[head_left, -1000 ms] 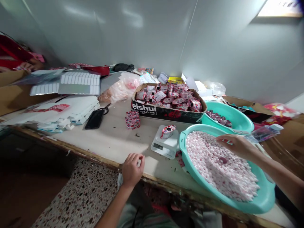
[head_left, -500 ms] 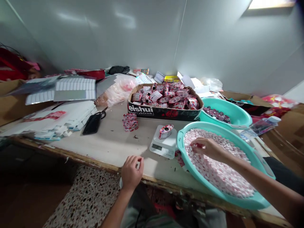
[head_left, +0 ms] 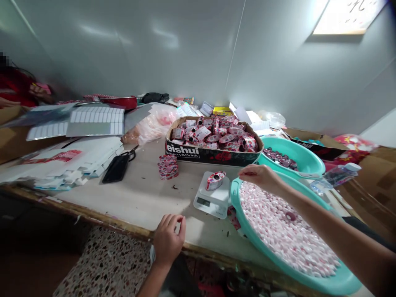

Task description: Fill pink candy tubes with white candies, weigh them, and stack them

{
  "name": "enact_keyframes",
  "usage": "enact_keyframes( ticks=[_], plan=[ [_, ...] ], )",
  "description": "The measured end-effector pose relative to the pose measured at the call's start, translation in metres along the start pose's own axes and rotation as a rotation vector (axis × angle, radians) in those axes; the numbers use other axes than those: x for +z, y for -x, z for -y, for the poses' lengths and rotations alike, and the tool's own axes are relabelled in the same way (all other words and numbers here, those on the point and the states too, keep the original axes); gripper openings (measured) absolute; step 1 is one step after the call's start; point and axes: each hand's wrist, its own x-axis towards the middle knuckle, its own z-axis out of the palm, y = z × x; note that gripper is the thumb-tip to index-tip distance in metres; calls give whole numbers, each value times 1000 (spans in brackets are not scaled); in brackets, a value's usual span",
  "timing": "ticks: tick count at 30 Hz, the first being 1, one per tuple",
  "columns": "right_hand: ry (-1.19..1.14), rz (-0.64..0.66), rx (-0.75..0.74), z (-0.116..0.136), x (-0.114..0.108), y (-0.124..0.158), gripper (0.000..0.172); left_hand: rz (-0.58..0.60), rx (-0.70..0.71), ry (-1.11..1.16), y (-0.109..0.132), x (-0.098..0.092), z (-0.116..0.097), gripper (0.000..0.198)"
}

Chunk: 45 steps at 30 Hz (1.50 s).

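Pink-speckled candies [head_left: 287, 235] fill teal basin [head_left: 237, 218] right of kitchen scale [head_left: 206, 202]; right hand [head_left: 261, 177] pinched above basin rim, any held candy unclear; left hand [head_left: 168, 240] loosely curled, front of scale, holding nothing visible

A co-worker's red sleeve [head_left: 15, 88] is blurred and cut off at the picture's left edge. The bottom edge cuts off the near rim of the teal basin [head_left: 235, 206]. The kitchen scale [head_left: 203, 201] shows digits too small to read, and the curled left hand [head_left: 168, 240] hides whether it holds anything.
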Motion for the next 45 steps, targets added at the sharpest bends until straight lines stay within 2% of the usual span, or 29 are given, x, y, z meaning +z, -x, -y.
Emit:
enact_keyframes(
  ticks=[5,10,22,37,45],
  plan=[
    [48,61,-73,10,34,-49,24,-7,4,13,0,-1,2,14],
    [149,120,-53,17,54,-71,18,-35,31,5,0,-3,3,15],
    [220,115,-68,29,54,-72,14,-14,0,23,4,-1,5,16],
    [176,84,-52,25,60,-72,13,-41,16,33,4,-1,3,17],
    [142,87,-25,20,64,-72,13,-14,-3,38,5,0,5,14]
  ],
)
